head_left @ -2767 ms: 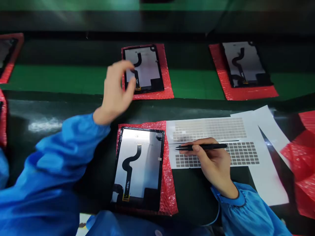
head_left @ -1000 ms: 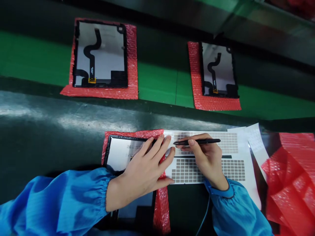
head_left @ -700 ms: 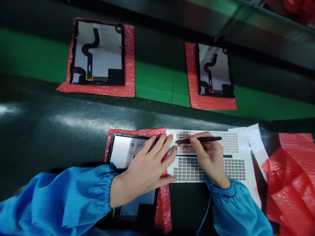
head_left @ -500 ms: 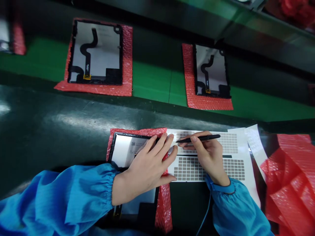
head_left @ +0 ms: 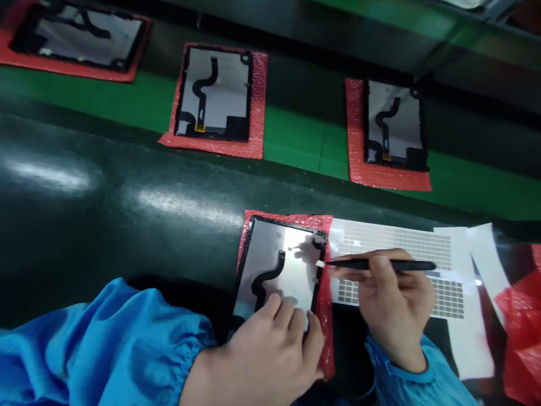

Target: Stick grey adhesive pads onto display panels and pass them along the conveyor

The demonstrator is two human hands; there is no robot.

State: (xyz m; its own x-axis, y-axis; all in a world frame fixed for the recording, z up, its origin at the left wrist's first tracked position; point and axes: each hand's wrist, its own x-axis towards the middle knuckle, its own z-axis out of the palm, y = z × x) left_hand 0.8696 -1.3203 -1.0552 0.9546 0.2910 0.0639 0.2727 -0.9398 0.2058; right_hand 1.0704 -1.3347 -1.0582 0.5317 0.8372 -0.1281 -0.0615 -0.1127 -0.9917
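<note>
Single head-worn cam, looking fwd & down from above near edge of the worktop [head_left: 127,225]. Frame rolled, edge slopes down to rt. Close on left hand [head_left: 270,355] and right hand [head_left: 393,299]; far worktop edge further off, at top of frame.

Display panel [head_left: 281,265] lying on a bubble-wrap sheet [head_left: 326,338], near edge of the bench [head_left: 127,225]. Left hand [head_left: 270,352] on the panel's near part. Right hand [head_left: 393,299] just right of the panel, above a sheet of die-cut pads [head_left: 393,239]; tweezers [head_left: 380,265] in it, tip at the panel's right edge. Crumpled bubble wrap [head_left: 522,316] beyond the pad sheet, far right. Behind, on a mat strip [head_left: 296,141]: panels [head_left: 213,93] and [head_left: 393,124] side by side, a third [head_left: 82,36] further left, each on its own bubble wrap.
</note>
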